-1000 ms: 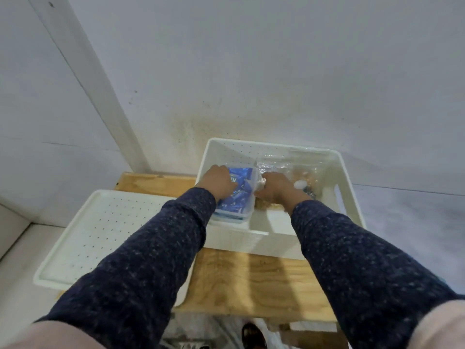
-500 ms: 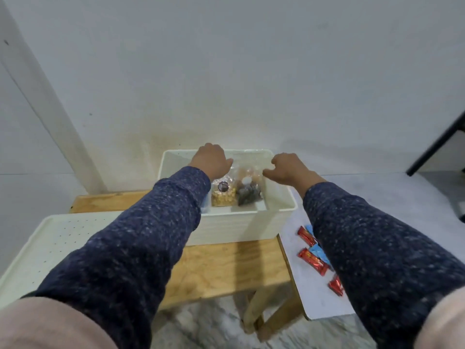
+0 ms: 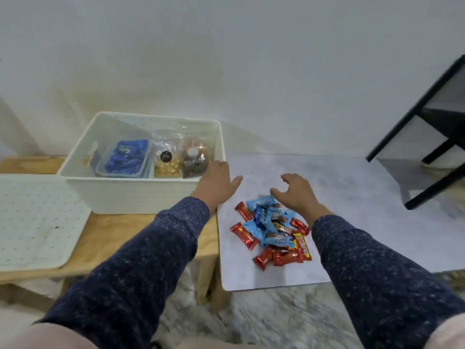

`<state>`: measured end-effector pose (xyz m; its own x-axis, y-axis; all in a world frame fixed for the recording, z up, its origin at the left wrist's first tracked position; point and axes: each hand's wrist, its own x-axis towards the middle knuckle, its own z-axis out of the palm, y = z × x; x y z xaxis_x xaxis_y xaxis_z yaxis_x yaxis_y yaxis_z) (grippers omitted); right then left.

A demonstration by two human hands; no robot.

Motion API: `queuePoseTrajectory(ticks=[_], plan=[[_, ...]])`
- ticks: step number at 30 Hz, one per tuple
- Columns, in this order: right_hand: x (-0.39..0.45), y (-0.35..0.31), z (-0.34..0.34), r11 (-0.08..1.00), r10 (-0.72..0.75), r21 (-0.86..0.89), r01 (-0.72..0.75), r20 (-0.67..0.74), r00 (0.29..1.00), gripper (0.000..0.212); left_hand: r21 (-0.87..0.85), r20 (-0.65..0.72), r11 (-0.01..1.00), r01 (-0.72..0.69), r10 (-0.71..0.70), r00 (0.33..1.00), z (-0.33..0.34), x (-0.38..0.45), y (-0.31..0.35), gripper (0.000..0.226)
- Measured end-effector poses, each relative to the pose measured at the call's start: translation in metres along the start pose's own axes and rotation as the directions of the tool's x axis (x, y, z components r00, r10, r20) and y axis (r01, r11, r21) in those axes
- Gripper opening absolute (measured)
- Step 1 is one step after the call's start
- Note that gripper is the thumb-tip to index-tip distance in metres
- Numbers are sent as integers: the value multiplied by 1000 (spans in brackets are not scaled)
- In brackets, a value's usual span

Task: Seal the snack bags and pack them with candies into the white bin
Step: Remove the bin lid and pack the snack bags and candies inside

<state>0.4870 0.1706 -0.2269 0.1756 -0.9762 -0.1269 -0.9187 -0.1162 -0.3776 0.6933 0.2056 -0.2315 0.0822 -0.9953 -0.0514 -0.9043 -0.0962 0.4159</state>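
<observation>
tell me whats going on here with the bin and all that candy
A person is packing snacks. The white bin on the wooden bench already holds a tub of blue packets and two clear snack bags. Both hands are open and empty: the left hand and right hand reach toward the pile of candies on the grey board.

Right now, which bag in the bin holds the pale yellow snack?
The middle bag, between the blue candy tub and the dark-filled bag.
</observation>
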Motion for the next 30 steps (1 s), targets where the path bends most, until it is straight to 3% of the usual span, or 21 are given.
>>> queuePoseTrajectory(ticks=[4, 8, 10, 13, 16, 22, 30], plan=[[-21, 69, 29, 996, -57, 66, 55, 23, 998, 70, -102, -310, 992, -72, 37, 950, 68, -35, 20, 62], [-43, 124, 63, 976, -194, 102, 190, 27, 981, 85, -161, -401, 979, -124, 50, 915, 119, -61, 27, 67], [-48, 144, 80, 957, -283, 68, 283, -14, 959, 94, -94, -373, 985, -144, 100, 922, 149, -72, 29, 78], [-50, 163, 99, 925, -381, -26, 380, -64, 922, 102, -76, -149, 994, -81, 69, 986, 181, -83, 36, 97], [-42, 174, 114, 898, -436, -65, 435, -11, 900, 102, -32, -20, 997, -66, 66, 998, 200, -81, 36, 96], [-19, 177, 126, 878, -468, -108, 467, 14, 884, 85, 18, -39, 992, -125, 126, 991, 215, -58, 37, 76], [3, 186, 131, 899, -412, -198, 390, -88, 907, 64, 77, -266, 981, -180, 194, 944, 232, -41, 39, 37]])
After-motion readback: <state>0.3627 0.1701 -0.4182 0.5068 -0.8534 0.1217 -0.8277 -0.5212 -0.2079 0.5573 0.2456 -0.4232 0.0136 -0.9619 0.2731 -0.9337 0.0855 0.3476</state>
